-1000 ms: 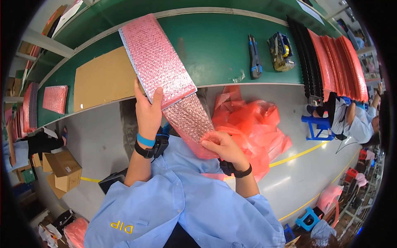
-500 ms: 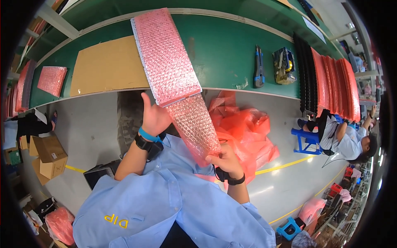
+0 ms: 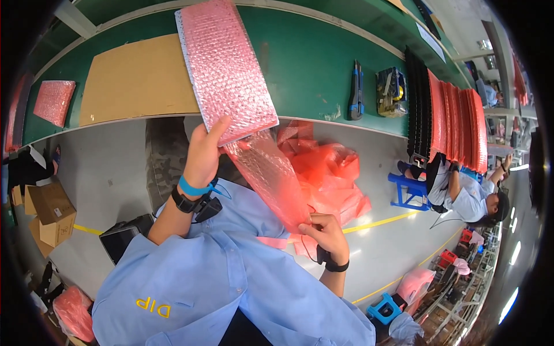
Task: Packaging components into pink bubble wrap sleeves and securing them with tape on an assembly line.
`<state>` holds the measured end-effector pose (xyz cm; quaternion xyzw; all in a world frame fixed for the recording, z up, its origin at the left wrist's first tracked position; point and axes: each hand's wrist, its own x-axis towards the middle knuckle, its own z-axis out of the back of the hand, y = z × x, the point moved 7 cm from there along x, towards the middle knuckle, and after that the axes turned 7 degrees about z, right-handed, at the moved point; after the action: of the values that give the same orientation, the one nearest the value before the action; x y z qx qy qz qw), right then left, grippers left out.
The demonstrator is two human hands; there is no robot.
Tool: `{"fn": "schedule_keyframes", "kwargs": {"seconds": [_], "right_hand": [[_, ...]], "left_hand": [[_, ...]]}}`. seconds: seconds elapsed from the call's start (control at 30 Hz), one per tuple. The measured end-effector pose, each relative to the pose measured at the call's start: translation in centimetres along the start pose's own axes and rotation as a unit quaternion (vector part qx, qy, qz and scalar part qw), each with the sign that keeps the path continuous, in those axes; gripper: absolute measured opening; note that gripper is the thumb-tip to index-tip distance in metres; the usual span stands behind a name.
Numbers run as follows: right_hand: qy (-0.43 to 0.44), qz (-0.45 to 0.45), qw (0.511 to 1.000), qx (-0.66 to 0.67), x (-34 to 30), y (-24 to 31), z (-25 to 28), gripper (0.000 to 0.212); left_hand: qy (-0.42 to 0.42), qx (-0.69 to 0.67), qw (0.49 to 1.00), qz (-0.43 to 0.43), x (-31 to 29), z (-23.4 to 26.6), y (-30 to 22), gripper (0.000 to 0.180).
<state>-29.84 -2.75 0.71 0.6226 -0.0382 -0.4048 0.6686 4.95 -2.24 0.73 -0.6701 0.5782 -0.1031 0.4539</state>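
Note:
A long flat piece wrapped in pink bubble wrap lies across the green bench top, its near end sticking out past the front edge. A pale strip shows along its left side; what is inside stays hidden. My left hand grips the near left corner, thumb on top and the fingers mostly out of sight. From that end a loose tail of bubble wrap slants down to the right. Its far end is pinched in my right hand, between thumb and fingers, in front of my shirt.
Beside the wrapped piece lies a cardboard sheet, and a small pink packet is farther left. A utility knife, a clear box and upright pink packs stand right. Loose red wrap hangs below the bench edge. Someone sits at right.
My left hand has gone from open beside the wrapped piece to gripping its corner. My right hand has moved slightly right and down, drawing the loose tail straighter and tighter. The view has shifted a little.

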Motion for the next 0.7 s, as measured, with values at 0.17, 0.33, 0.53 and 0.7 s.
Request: {"fn": "schedule_keyframes", "kwargs": {"seconds": [0.17,0.33,0.53,0.7], "right_hand": [[0.095,-0.067,0.992,0.049,-3.7,-4.4,0.1,0.022],[0.104,-0.221,0.958,0.151,-8.0,-10.6,-0.2,0.031],[-0.177,-0.098,0.953,-0.225,-2.6,-1.2,7.4,0.033],[-0.215,0.230,0.931,-0.183,8.7,14.9,1.8,0.047]], "left_hand": [[-0.021,-0.006,1.000,-0.018,0.0,0.6,0.0,0.036],[0.003,0.048,0.998,0.032,0.1,1.0,0.9,0.035],[-0.002,-0.039,0.999,0.010,-0.1,1.9,2.0,0.047],[0.194,-0.071,0.976,0.075,-0.5,2.1,3.0,0.055]]}}
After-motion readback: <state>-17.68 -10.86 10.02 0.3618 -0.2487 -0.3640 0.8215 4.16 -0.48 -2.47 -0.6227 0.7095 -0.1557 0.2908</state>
